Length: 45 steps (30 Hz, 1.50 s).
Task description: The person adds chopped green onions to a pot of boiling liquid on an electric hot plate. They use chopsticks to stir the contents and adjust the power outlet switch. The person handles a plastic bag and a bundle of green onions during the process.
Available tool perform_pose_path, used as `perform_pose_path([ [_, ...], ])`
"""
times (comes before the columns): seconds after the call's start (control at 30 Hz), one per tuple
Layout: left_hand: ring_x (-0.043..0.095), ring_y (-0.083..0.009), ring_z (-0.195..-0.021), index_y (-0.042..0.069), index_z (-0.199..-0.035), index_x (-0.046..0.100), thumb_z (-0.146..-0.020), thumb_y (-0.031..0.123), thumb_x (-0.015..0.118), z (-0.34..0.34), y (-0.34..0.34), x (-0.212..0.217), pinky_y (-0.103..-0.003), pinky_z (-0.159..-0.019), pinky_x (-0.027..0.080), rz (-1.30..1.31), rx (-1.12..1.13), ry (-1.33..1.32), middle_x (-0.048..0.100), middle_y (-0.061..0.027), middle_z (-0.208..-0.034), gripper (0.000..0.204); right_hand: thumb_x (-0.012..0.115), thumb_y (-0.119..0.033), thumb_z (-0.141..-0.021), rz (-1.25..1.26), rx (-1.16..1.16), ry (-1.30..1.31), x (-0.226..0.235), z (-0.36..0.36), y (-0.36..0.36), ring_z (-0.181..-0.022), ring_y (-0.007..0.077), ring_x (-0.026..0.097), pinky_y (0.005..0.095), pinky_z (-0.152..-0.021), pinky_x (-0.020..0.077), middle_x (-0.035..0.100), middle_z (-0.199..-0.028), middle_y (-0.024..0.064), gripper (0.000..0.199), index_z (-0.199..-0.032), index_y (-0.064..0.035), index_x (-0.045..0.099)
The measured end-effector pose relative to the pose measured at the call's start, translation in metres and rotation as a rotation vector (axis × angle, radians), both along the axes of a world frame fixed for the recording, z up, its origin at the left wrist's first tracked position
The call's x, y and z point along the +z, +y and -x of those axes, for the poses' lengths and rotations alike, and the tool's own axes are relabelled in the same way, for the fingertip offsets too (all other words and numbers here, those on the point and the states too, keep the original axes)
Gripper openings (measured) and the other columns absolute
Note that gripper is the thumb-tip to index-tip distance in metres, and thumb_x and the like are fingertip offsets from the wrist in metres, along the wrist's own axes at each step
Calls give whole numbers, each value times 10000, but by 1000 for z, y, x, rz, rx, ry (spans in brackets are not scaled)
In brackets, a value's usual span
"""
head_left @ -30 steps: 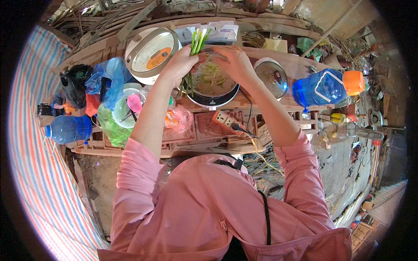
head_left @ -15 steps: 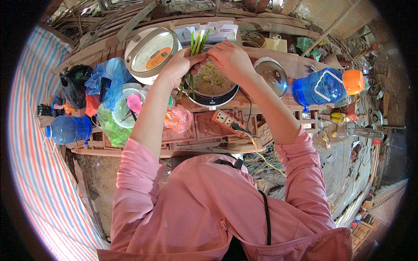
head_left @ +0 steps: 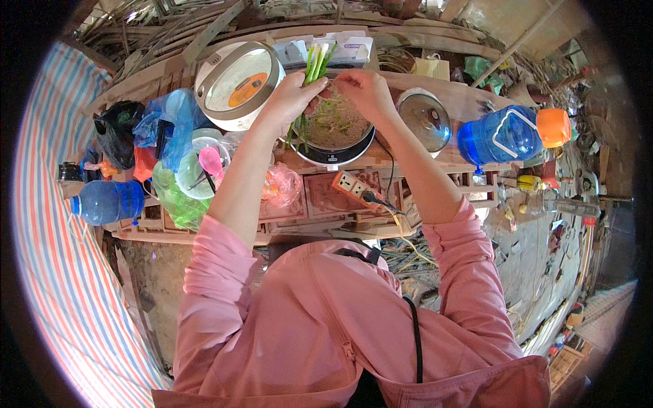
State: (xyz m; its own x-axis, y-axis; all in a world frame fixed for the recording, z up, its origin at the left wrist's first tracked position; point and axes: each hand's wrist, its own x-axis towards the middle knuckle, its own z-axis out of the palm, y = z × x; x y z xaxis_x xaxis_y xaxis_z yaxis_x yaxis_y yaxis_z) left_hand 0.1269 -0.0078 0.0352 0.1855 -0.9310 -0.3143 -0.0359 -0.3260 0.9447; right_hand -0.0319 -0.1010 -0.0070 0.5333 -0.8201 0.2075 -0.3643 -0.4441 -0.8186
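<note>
A bunch of green onions [head_left: 318, 61] is in the grip of my left hand [head_left: 291, 102], the pale ends pointing up and the green leaves hanging over the pan's left rim. Close beside it, above the pan, my right hand [head_left: 369, 92] has its fingers bent and pressed together; whatever is in them is hidden. Beneath both hands sits a round electric pan [head_left: 333, 162] with a black and white side. It holds a brownish, noodle-like food [head_left: 337, 138] with pieces of green onion [head_left: 331, 112] scattered on top.
Left of the pan stands a white rice cooker [head_left: 228, 78]; a glass lid [head_left: 423, 119] lies to its right. An orange power strip [head_left: 354, 187] with cords is in front. Blue water jugs [head_left: 500, 136] stand at both sides, with plastic bags [head_left: 173, 126] and a pink ladle [head_left: 211, 162] at left.
My right hand has shifted slightly right, away from the bunch. My left hand has moved a little right with the green onions, and more green pieces show in the pan.
</note>
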Motion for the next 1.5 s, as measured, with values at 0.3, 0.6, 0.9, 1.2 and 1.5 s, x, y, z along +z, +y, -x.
perform_pose_path([
  [0.3,448,-63,-571,71,-1150,620,-925,250,661,-6,-2,-3,-254,-496,344,-50,-80,-169,612,16,-778,291,637,-137,-877,290,-35,69,18,13,-5,-859,263,691,364,-736,532,698,-916,133,284,-1158,-115,672],
  [0.6,541,-69,-610,99,-1229,582,-935,292,647,2,4,12,-230,-490,345,-62,-48,-154,681,1,-907,358,619,-131,-860,396,67,51,32,5,-7,-931,359,611,466,-778,508,655,-966,113,215,-1073,-103,619],
  [0.9,422,-58,-553,74,-1150,582,-955,290,623,2,-1,17,-217,-494,335,-96,-6,-122,684,-31,-927,294,645,-135,-826,621,137,78,20,15,-12,-896,343,614,454,-752,512,634,-889,121,105,-858,-41,613],
  [1.2,546,-45,-648,94,-1175,592,-963,232,616,9,3,19,-199,-512,362,-72,-9,-47,689,-34,-862,255,628,-124,-826,95,-78,-119,17,11,-9,-779,368,648,445,-703,509,664,-825,158,133,-893,-11,606],
  [1.5,505,-40,-617,101,-1156,618,-955,246,622,6,0,14,-205,-505,345,-60,-55,-94,634,7,-795,248,614,-122,-888,429,90,48,16,7,-3,-734,181,627,319,-693,510,676,-876,81,160,-1008,-30,666],
])
